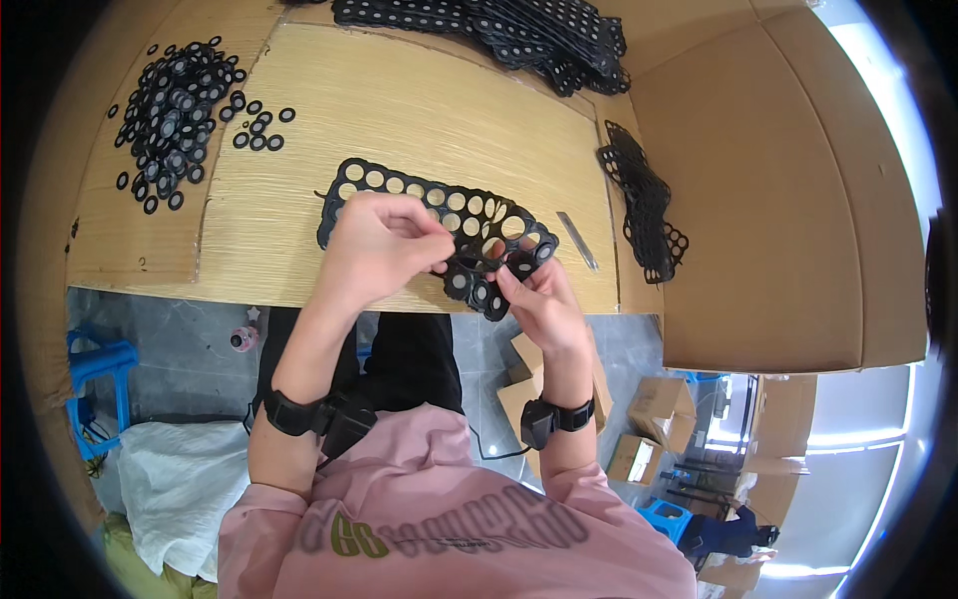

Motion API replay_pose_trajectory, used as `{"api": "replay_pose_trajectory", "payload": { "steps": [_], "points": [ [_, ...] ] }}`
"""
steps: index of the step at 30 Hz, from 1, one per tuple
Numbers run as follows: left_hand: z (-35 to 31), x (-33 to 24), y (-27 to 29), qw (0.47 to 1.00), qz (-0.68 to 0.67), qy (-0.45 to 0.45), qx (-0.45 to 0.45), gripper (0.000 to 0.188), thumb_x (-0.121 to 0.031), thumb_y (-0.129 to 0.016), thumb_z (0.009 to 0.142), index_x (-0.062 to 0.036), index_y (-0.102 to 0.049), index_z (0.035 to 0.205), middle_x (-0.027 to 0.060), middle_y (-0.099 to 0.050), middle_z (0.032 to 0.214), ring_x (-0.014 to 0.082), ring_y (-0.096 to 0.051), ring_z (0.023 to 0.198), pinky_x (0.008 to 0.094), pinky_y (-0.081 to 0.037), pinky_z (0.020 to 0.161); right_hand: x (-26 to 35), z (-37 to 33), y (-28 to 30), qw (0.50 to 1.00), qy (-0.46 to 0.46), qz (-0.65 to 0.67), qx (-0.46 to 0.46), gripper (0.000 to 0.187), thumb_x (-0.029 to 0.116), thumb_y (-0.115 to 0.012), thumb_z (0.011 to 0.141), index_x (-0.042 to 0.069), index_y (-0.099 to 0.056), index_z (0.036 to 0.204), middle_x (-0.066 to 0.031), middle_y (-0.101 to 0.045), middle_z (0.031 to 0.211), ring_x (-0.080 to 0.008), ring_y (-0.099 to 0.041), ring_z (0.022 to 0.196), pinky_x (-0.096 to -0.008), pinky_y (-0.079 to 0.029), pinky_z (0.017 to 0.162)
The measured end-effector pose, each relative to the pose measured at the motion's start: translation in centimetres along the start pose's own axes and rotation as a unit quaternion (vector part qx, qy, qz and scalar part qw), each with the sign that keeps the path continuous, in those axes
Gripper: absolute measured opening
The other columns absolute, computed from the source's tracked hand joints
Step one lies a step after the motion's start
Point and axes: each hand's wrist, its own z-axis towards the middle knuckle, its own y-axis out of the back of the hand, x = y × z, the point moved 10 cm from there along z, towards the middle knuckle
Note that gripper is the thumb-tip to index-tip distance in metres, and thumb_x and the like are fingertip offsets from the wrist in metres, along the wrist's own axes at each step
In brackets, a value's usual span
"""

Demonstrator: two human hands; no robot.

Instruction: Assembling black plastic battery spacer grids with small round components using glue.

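A black sheet with rows of round holes (pixel 454 203) lies along the near part of the table, its right end lifted and bent. Several holes at that end hold discs with grey centres. My right hand (pixel 546 306) grips the lifted end between thumb and fingers. Over the sheet's middle, my left hand (pixel 384 247) is closed in a pinch, its fingertips at a strip of the sheet beside the disc-filled part. What lies inside the left fingers is partly hidden.
Loose black rings with grey centres (pixel 175 115) are heaped at the far left. Stacked perforated black sheets (pixel 539 40) lie at the back, more (pixel 644 205) at the right. A thin metal strip (pixel 577 241) rests right of my hands. Cardboard walls (pixel 768 190) border the table.
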Motion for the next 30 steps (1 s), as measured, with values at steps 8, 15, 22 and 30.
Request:
{"api": "replay_pose_trajectory", "payload": {
  "steps": [8,15,22,30],
  "points": [
    [-3.2,-10.1,11.1,0.805,0.408,-0.208,-0.376,0.009,-0.005,-0.065,0.078,-0.0010,-0.071,0.084,0.0090,-0.070,0.075,0.0166,-0.067,0.066,0.0267,-0.053,0.068,1.3,-0.6,2.4,0.981,0.016,0.188,-0.043,0.020,-0.001,-0.053,0.090,0.002,-0.053,0.109,-0.0073,-0.058,0.108,-0.0197,-0.056,0.103,-0.0335,-0.043,0.092],
    [-3.2,-10.2,10.4,0.655,0.604,-0.260,-0.372,0.014,-0.002,-0.065,0.076,-0.0025,-0.072,0.088,0.0106,-0.067,0.096,0.0309,-0.059,0.097,0.0384,-0.046,0.090,1.2,-0.7,2.5,0.996,0.009,0.048,-0.074,0.021,-0.005,-0.065,0.083,0.004,-0.056,0.099,-0.0029,-0.062,0.099,-0.0094,-0.058,0.093,-0.0265,-0.046,0.082],
    [-4.2,-10.2,9.1,0.682,0.593,-0.239,-0.356,0.021,-0.004,-0.065,0.076,-0.0057,-0.069,0.096,0.0092,-0.064,0.098,0.0288,-0.056,0.099,0.0389,-0.044,0.090,2.0,-1.3,3.1,0.993,0.046,0.025,-0.104,0.021,-0.005,-0.066,0.084,0.006,-0.056,0.098,0.0031,-0.056,0.095,-0.0053,-0.054,0.088,-0.0223,-0.045,0.078],
    [-3.5,-3.8,-2.7,0.974,0.214,-0.079,0.007,0.019,-0.004,-0.070,0.079,0.0034,-0.066,0.096,0.0108,-0.069,0.082,0.0129,-0.067,0.071,0.0251,-0.053,0.065,2.4,-0.9,0.4,0.992,0.079,0.020,-0.100,0.025,-0.006,-0.068,0.083,0.006,-0.055,0.100,0.0018,-0.059,0.097,-0.0053,-0.055,0.088,-0.0212,-0.046,0.077]
  ]
}}
